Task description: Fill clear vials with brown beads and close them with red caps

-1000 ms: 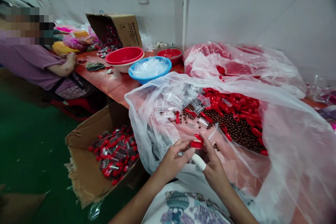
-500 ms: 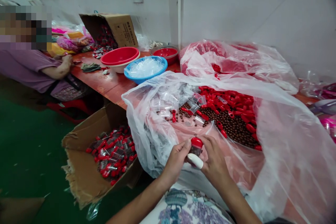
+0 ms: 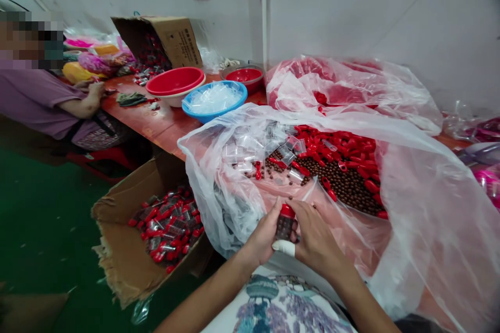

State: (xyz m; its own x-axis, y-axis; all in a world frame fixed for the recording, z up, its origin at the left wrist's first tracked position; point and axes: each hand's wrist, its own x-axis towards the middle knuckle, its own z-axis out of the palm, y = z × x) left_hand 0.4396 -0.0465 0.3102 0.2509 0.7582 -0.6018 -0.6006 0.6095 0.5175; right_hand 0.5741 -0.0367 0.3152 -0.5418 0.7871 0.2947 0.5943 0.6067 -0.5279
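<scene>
Two hands are working together: I am watching my left hand [image 3: 262,237] gripping the small bead-filled vial [image 3: 285,226] from its left, while my right hand [image 3: 315,239] is closing around its red cap [image 3: 287,210] from the right, just in front of the plastic-lined heap of brown beads [image 3: 347,184] on the desk [image 3: 156,122].

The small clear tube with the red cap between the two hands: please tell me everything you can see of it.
The small clear plastic tube with a red cap stands nearly upright, cap on top. Its see-through body looks filled with dark brown beads. The left hand grips it from one side and the right hand from the other, fingers wrapped around the body, so its base is hidden. It is held above the edge of the large clear plastic bag, just in front of the person's body.
</scene>
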